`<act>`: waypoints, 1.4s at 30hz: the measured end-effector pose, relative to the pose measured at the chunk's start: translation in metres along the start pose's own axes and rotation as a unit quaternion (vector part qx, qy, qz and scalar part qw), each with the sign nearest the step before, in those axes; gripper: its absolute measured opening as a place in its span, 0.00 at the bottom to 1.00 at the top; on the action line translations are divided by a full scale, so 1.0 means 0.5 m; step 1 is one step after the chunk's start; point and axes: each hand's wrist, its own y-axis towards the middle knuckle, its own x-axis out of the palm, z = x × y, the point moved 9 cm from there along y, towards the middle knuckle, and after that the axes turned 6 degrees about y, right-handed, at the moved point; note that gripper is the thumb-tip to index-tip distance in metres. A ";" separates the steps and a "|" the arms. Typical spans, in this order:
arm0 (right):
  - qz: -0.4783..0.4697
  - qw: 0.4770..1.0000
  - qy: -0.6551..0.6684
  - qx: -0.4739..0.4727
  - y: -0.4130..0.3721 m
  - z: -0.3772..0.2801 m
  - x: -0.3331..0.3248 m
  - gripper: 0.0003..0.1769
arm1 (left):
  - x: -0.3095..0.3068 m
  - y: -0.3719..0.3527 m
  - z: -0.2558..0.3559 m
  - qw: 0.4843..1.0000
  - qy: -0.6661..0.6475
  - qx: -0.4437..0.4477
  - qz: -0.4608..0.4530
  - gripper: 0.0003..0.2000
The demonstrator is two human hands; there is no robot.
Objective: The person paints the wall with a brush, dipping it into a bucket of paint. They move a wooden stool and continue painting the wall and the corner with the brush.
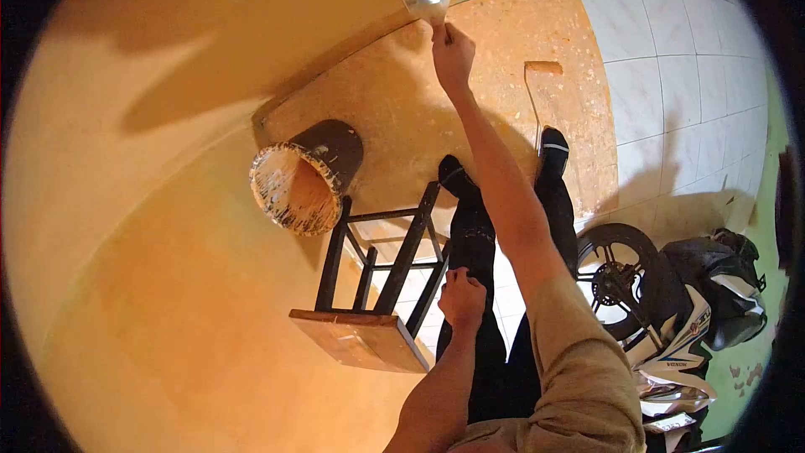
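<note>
While the right hand (454,60) grasps a scraper (427,5) at the view's twelve o'clock, the left hand (463,298), at five o'clock, is clenched near a stool (352,342); a paint-crusted bucket (342,143) occupies ten o'clock.

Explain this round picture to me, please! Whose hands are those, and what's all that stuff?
There's no machine here, just a person. They wear a camera on their head that looks forward and down, so this one view shows about what they see. The lens makes things look bent.

Their right hand reaches out with a flat, shiny scraper near the wall. Their left hand is curled; I can't see anything in it.

A roller lies on the brown, speckled part of the floor. On the picture's left are a messy bucket and a stool; on its right, a motorbike.
</note>
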 end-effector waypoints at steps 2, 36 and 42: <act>0.017 0.992 -0.125 0.015 -0.001 0.120 0.013 0.29 | 0.002 0.007 -0.006 1.000 -0.007 -0.002 -0.010 0.14; 0.047 0.985 -0.107 0.127 0.066 0.165 -0.020 0.33 | -0.027 0.048 0.047 0.998 0.051 0.014 -0.036 0.14; -0.016 0.969 -0.170 0.178 0.060 0.224 -0.022 0.38 | -0.037 0.049 0.052 0.998 0.050 0.018 -0.013 0.13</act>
